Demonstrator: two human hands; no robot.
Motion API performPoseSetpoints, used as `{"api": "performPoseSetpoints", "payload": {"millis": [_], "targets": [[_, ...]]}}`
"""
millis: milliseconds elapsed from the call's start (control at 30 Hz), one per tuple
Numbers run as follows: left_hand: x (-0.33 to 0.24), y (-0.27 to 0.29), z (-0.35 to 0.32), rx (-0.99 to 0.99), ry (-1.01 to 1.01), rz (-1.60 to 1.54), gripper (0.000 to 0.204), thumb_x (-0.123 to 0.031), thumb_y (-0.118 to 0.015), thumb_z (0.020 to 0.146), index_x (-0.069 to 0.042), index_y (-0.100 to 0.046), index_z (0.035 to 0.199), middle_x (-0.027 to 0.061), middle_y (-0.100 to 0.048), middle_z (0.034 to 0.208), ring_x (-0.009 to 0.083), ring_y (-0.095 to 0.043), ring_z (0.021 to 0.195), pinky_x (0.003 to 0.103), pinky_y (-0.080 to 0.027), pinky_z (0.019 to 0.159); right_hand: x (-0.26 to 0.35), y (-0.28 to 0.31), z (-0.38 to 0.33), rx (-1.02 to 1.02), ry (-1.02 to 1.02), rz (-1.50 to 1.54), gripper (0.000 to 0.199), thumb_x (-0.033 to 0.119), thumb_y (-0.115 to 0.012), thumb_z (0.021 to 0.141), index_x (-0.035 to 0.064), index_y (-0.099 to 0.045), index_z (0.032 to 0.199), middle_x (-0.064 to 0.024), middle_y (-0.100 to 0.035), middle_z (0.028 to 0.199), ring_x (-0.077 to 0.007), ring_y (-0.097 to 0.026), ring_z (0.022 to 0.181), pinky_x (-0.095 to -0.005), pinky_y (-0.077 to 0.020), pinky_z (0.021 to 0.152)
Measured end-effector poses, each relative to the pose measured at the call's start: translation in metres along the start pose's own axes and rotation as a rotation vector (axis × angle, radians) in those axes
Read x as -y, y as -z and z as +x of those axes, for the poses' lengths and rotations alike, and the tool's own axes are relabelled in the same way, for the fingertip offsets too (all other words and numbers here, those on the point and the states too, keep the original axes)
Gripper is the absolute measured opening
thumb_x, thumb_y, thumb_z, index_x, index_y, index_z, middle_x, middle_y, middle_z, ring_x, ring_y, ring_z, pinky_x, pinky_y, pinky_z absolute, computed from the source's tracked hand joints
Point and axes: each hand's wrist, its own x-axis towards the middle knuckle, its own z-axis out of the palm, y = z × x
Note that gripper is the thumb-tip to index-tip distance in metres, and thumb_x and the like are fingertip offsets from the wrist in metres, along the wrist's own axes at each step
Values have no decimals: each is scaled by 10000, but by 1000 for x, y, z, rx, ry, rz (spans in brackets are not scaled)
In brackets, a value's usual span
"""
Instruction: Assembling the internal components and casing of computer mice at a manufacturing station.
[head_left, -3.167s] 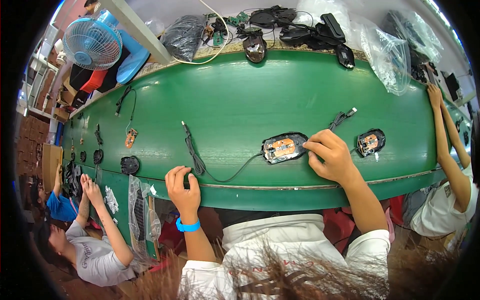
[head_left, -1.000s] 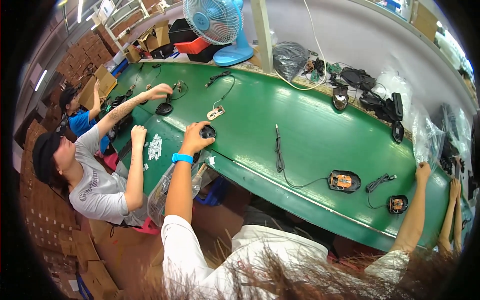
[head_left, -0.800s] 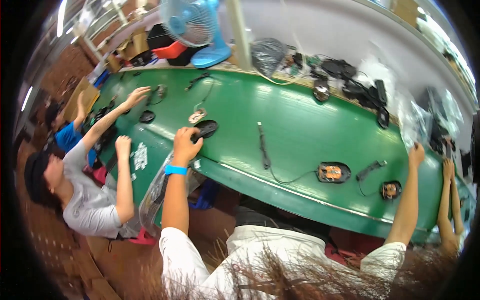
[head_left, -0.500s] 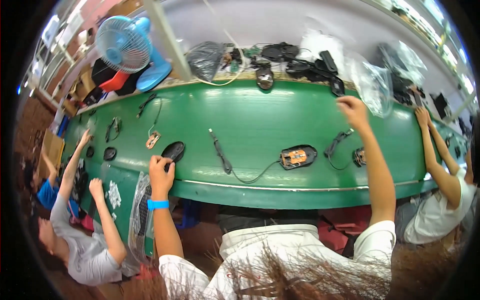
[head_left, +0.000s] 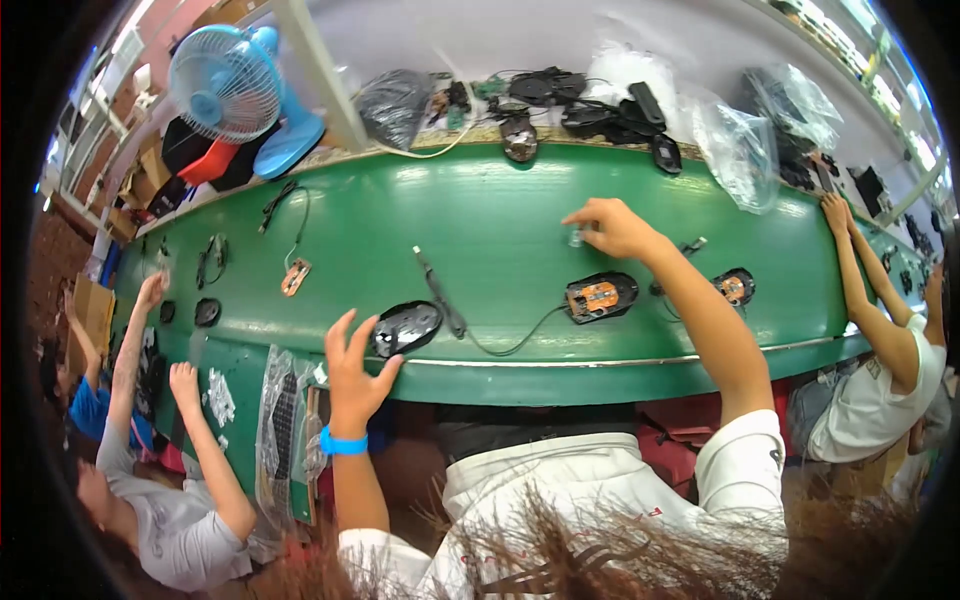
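Note:
My left hand [head_left: 358, 375] is open, fingers spread, at the near edge of the green work surface. Right beside its fingertips lies a glossy black mouse shell [head_left: 407, 329]. My right hand [head_left: 615, 230] is over the middle of the surface, thumb and fingers pinching a small translucent piece [head_left: 575, 237]; its exact kind is too small to tell. Below that hand rests an opened mouse base with an orange circuit board [head_left: 600, 297], its cable [head_left: 440, 292] stretching left. A second opened mouse [head_left: 735, 287] lies to the right, partly behind my forearm.
Farther left lie a loose orange circuit board with a cable [head_left: 295, 276] and another black shell [head_left: 207, 312]. A back ledge carries black mouse parts [head_left: 519, 138], plastic bags [head_left: 735, 150] and a blue fan [head_left: 225, 85]. Co-workers' arms [head_left: 210, 445] reach in at both sides.
My right hand has swept left from near the back ledge to the middle, with the translucent piece in its fingers. The black shell has shifted right, and my left hand has let go, fingers spreading.

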Motion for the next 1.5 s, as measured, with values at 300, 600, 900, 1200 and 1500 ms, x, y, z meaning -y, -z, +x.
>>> {"api": "performPoseSetpoints", "payload": {"millis": [300,600,900,1200,1500], "targets": [[12,-18,20,118,-93,-181,651,-131,-861,703,-66,-629,1308,156,-625,1342,377,-559,1267,465,-450,1085,48,-23,9,6,13,62,107,43,-740,844,19,-747,948,-138,-708,872,-298,-694,777,-393,-566,729],[10,-17,18,102,-44,-193,707,-156,-885,693,-74,-614,1340,137,-653,1312,363,-589,1225,460,-473,1051,177,-130,70,193,344,167,139,115,-717,822,15,-750,914,-188,-717,871,-359,-700,797,-438,-575,752],[13,-18,16,107,-64,-230,626,-161,-870,715,-81,-639,1292,139,-637,1330,367,-586,1223,466,-473,1041,199,-136,65,259,315,71,179,149,-693,822,14,-747,928,-187,-703,855,-373,-694,791,-454,-567,740],[7,-18,15,120,-160,-98,356,-222,-816,801,-129,-722,1132,143,-581,1386,379,-560,1248,487,-477,1016,142,-46,-7,-32,118,166,139,98,-708,859,6,-740,958,-112,-634,766,-211,-594,646,-345,-483,601],[4,-10,13,110,-133,-158,354,-213,-794,828,-112,-709,1156,145,-587,1376,384,-564,1242,496,-474,1022,115,-32,-64,-182,-27,232,93,45,-702,864,2,-745,934,-78,-610,724,-150,-552,604,-290,-423,559]]}}
